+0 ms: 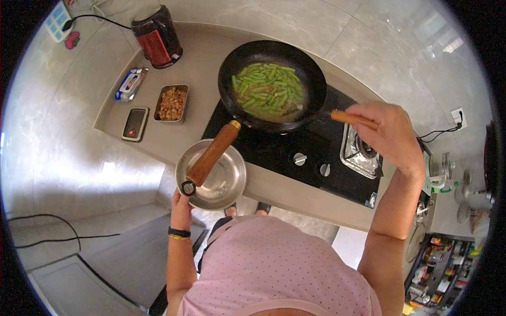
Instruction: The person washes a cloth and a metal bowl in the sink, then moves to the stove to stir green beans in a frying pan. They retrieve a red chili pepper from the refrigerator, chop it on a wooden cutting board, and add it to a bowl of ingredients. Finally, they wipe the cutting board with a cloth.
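Note:
My left hand (182, 210) grips the near-left rim of a shallow stainless steel bowl (225, 179), held at the front edge of the counter. The bowl's inside looks wet, with no food seen in it. Across it, from my view, runs the brown wooden handle (213, 154) of a black wok (312, 83). Cut green beans (272, 87) lie in liquid in the wok, on the hob. To the right of the wok, my right hand (389, 132) is closed on the wooden handle of a utensil (343, 116); its working end cannot be made out.
The black glass hob (276, 154) has two knobs and a foil-lined right burner (361, 152). On the left counter are a metal container of brown minced food (172, 103), a phone (135, 124), a wipes pack (131, 84) and a corded electric kettle (157, 37). A rack of jars (440, 272) stands lower right.

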A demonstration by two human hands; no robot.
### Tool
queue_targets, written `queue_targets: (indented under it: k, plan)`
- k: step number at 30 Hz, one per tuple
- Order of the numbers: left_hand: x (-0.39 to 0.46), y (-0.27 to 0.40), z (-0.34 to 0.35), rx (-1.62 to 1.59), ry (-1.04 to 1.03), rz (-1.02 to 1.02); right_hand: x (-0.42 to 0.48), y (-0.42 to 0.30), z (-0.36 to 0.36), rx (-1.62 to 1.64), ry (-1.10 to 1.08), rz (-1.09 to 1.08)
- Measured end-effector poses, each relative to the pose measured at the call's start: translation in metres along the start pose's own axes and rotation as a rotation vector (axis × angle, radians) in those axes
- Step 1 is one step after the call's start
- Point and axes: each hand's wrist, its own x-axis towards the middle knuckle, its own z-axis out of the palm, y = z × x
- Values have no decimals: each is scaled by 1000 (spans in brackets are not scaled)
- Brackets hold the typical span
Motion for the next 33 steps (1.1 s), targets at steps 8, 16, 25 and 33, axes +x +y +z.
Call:
queue_targets:
  k: [8, 16, 25, 33]
  plan:
    - [-11, 9, 6, -29, 47, -10, 32, 16, 94, -6, 333, -26]
    - [-5, 8, -4, -76, 81, 16, 46, 5, 128, 27, 382, -83]
    - [-2, 13, 3, -111, 118, 21, 28, 39, 89, -4, 421, 65]
    - [3, 7, -9, -133, 92, 56, 29, 33, 102, 289, 388, 77]
